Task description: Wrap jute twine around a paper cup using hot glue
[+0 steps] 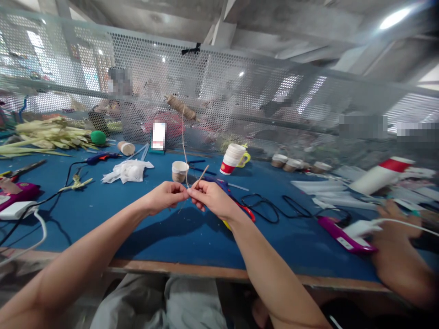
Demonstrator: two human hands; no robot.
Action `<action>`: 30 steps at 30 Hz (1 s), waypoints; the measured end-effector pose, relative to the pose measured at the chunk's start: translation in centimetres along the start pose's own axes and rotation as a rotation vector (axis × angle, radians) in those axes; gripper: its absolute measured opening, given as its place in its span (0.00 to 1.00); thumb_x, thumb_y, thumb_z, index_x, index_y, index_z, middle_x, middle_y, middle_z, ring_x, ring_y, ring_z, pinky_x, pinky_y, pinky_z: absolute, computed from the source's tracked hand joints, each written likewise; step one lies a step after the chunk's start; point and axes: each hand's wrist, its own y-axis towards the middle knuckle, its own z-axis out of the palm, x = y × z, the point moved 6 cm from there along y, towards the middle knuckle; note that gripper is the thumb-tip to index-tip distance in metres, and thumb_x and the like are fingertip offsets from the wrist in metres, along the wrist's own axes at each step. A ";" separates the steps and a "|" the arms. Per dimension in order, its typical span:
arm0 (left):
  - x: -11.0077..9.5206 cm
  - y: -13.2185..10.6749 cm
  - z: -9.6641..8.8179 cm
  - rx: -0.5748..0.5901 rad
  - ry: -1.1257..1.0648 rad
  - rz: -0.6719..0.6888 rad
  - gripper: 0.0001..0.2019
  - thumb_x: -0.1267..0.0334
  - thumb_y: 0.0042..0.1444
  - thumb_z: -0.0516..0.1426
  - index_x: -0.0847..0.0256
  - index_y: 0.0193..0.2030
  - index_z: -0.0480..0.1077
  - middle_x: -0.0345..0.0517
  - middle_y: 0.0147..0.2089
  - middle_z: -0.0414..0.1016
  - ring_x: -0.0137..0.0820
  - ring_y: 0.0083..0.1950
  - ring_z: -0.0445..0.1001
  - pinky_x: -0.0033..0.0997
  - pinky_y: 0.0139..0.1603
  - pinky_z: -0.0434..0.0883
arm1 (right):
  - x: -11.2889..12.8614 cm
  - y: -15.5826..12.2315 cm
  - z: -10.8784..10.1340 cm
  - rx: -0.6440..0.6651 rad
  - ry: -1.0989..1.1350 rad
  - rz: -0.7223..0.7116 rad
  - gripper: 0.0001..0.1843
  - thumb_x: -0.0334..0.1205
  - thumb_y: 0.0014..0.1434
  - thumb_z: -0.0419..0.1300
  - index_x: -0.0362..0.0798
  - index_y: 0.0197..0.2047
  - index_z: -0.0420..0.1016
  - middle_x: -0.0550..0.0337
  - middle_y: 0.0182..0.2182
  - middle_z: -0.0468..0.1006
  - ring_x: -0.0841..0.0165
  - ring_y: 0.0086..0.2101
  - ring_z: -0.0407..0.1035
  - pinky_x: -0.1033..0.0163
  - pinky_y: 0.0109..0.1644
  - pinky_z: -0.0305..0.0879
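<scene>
In the head camera's view, the thin tan twine [184, 151] hangs down from a brown spool of twine [181, 107] fixed to the perforated grey metal screen [308, 91]. It ends between the person's two hands, which are raised just above the middle of the blue-topped bench [171, 237]. The twine is a single fine strand, nearly straight and slightly bowed. A short straight tan piece [203, 175] slants up and to the right from the fingertips. I cannot tell whether it is the twine's loose end or a separate strip.

The left hand [168, 195] is curled into a loose fist, with thumb and forefinger pressed together on the twine. The right hand [212, 197] meets it fingertip to fingertip, its thumb and forefinger also pinching the strand and its other fingers folded in.

Just behind the hands stands a small brown paper cup [179, 171]. A crumpled white plastic bag [127, 171] lies to its left, and a stack of white-and-red paper cups [235, 158] stands to its right. Red-and-yellow-handled scissors [245, 211] lie under the right wrist, beside a looped black cable [264, 208]. At the far right, a co-worker's hand [398, 228] rests on the bench near a magenta tool [343, 235].
</scene>
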 end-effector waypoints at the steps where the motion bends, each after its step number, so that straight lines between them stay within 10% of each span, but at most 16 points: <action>1: 0.0 0.0 0.0 0.003 -0.004 -0.001 0.17 0.51 0.43 0.60 0.65 0.25 0.64 0.31 0.18 0.55 0.18 0.18 0.51 0.23 0.19 0.47 | 0.0 0.0 0.0 0.004 -0.001 0.000 0.15 0.48 0.49 0.61 0.45 0.27 0.65 0.68 0.17 0.66 0.79 0.17 0.59 0.72 0.18 0.55; 30: 0.2 -0.1 0.6 0.137 -0.093 -0.036 0.17 0.52 0.43 0.60 0.66 0.26 0.63 0.31 0.19 0.55 0.17 0.19 0.50 0.23 0.20 0.47 | 0.2 -0.2 0.0 0.080 0.022 -0.010 0.13 0.43 0.49 0.62 0.44 0.29 0.65 0.67 0.19 0.68 0.79 0.18 0.61 0.72 0.18 0.57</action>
